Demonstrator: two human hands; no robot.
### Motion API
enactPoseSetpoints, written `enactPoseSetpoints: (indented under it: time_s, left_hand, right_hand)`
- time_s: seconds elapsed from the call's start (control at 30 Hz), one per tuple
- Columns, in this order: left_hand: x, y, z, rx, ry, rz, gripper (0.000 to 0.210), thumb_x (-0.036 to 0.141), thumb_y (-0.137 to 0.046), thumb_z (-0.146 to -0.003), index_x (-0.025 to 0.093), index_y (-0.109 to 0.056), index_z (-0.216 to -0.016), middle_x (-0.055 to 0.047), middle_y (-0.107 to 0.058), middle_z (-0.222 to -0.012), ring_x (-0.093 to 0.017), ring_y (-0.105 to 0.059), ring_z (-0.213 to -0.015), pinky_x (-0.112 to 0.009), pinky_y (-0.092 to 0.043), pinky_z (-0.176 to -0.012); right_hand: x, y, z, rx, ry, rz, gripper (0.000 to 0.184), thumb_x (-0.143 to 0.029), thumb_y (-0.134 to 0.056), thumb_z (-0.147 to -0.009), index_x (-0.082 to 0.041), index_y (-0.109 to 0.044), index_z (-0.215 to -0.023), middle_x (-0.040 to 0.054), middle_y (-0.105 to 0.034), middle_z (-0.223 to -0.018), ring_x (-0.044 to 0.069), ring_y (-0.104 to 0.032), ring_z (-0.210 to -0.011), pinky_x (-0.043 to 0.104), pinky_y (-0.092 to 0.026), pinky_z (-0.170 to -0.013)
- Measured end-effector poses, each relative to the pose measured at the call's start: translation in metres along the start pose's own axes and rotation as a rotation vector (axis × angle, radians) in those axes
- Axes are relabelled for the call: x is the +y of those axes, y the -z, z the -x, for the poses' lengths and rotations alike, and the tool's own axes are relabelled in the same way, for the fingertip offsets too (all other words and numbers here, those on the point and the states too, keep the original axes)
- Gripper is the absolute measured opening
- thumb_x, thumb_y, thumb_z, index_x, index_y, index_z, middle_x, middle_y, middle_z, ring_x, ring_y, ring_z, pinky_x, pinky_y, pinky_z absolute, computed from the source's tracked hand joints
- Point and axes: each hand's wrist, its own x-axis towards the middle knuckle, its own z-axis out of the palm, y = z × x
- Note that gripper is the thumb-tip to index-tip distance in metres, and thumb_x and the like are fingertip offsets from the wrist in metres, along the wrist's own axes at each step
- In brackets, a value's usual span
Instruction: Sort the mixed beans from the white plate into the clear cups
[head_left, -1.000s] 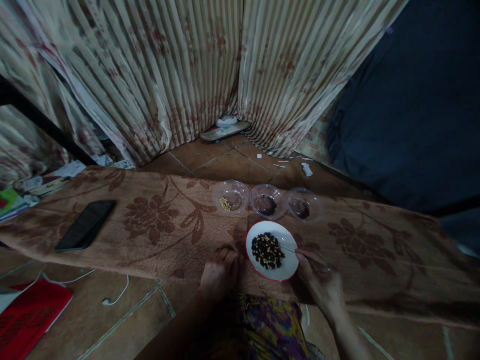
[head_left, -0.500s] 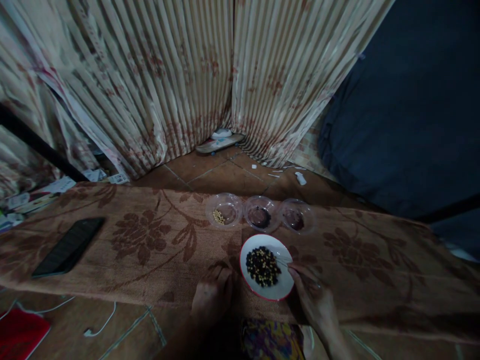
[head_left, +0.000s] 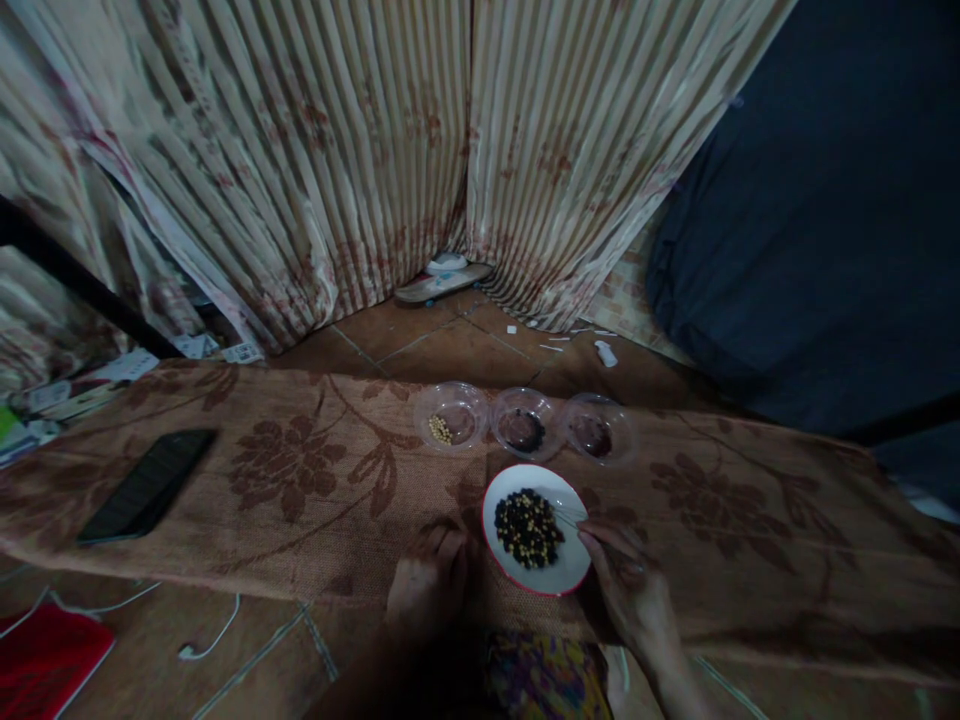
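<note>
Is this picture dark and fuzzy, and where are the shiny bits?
Head view: dim overall, especially over the blue cloth; head view: glints on the three clear bowls; head view: shadow between the white bowl and right hand; head view: soft detail, dark pieces blending together.

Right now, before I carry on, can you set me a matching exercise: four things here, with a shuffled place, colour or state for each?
1. dish
2. phone
3. left hand
4. right hand

A. holding a thin tool
B. white inside, red-rimmed
C. immediately left of the dish
D. dark, lying flat far left

Pairs: 1-B; 2-D; 3-C; 4-A.
</note>
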Motion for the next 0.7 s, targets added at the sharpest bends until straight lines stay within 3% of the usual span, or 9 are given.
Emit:
enactPoseSetpoints:
  time_s: [0.43,0.7]
  left_hand:
    - [0.000,0.001,-0.001,0.004,-0.012,0.030,0.019,0.022,-0.042,-0.094,0.021,-0.056,-0.082,-0.003,-0.061,-0.082,-0.014,-0.058,-0.075,-0.025,-0.046,-0.067]
    - [0.000,-0.002,0.000,0.028,-0.004,0.011,0.017,0.021,-0.044,-0.093,0.021,-0.057,-0.081,-0.003,-0.061,-0.080,-0.015,-0.058,-0.075,-0.027,-0.048,-0.067]
  right_hand:
    - [-0.004,0.002,-0.001,-0.007,0.111,0.027,0.020,-0.038,-0.057,-0.090,-0.024,-0.072,-0.090,0.0067,-0.072,-0.094,0.023,-0.066,-0.093,0.037,-0.053,-0.080]
    - [-0.033,0.001,-0.019,0.000,0.158,-0.019,0.019,-0.037,-0.057,-0.089,-0.025,-0.072,-0.091,0.0061,-0.072,-0.094,0.022,-0.067,-0.089,0.035,-0.053,-0.077]
